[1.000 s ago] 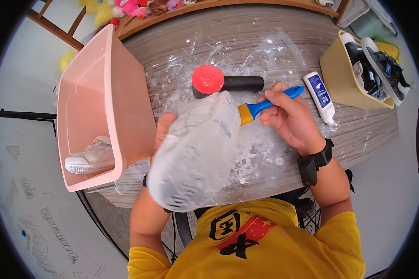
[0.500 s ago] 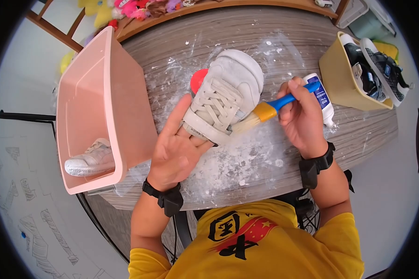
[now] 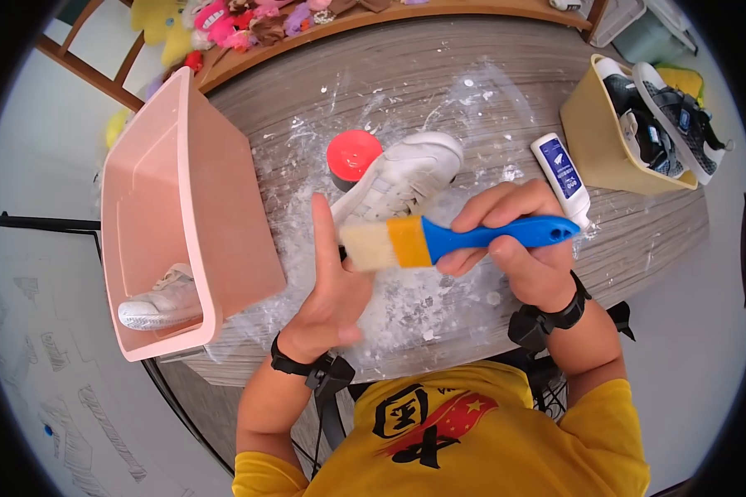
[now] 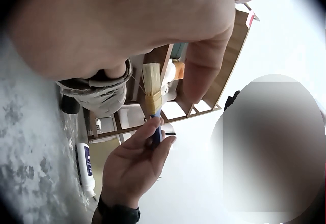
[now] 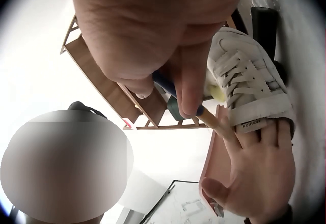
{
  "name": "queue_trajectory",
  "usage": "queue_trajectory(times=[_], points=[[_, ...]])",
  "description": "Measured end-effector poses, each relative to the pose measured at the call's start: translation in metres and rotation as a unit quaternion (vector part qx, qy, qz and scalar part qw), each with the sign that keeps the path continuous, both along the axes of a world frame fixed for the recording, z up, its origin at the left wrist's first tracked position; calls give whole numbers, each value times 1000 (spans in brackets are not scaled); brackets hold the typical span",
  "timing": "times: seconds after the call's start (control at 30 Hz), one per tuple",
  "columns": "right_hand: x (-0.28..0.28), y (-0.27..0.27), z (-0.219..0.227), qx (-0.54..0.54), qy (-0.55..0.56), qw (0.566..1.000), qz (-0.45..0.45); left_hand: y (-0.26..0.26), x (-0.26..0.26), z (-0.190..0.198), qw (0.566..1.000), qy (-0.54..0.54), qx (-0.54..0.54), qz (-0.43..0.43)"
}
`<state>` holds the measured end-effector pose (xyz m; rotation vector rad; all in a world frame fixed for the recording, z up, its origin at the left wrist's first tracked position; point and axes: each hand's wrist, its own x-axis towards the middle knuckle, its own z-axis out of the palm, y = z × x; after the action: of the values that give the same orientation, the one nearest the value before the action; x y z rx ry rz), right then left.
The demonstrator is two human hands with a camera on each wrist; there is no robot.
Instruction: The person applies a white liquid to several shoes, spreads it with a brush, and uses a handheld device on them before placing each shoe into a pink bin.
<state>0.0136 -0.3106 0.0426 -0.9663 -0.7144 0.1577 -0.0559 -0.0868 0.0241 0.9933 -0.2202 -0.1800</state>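
And there the sneaker (image 3: 423,161) pointed toe-away from the spread left hand (image 3: 331,302), fingers inside it, while the right hand (image 3: 543,269) pinched the paintbrush (image 3: 464,240), bristles leftward!

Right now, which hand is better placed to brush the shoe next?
Probably the right hand: it grips the brush. The left hand has fingers in the opening of the shoe, so it seems better for supporting.
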Motion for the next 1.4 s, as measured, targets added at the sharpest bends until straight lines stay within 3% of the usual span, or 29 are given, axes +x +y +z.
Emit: queue_trajectory(times=[0.1, 0.2, 0.3, 0.43, 0.53, 0.67, 0.8, 1.0, 1.2, 1.4], points=[[-3, 3, 0, -12, 55, 998, 12, 0, -2, 2, 1000, 15, -5, 23], [2, 2, -3, -53, -72, 991, -102, 0, -1, 2, 1000, 16, -17, 17], [15, -6, -7, -87, -168, 949, -250, 1, 2, 5, 999, 22, -39, 23], [19, -7, -11, -13, -217, 923, -318, 6, 4, 9, 993, 9, -118, -3], [16, -8, -9, -69, -282, 921, -261, 6, 3, 12, 990, 23, -141, -14], [11, 1, -10, -181, -254, 930, -195, 3, 3, 14, 993, 35, -114, 12], [5, 4, -11, -144, -158, 963, -165, 6, 4, 14, 993, 33, -114, 21], [4, 0, -3, -188, -184, 956, -127, 10, 6, 14, 993, 34, -112, 32], [4, -9, 1, -171, -143, 969, -104, 12, 7, 13, 986, 40, -160, 21], [-2, -16, -12, -141, -190, 953, -187, 17, 11, 12, 984, 22, -177, 10]])
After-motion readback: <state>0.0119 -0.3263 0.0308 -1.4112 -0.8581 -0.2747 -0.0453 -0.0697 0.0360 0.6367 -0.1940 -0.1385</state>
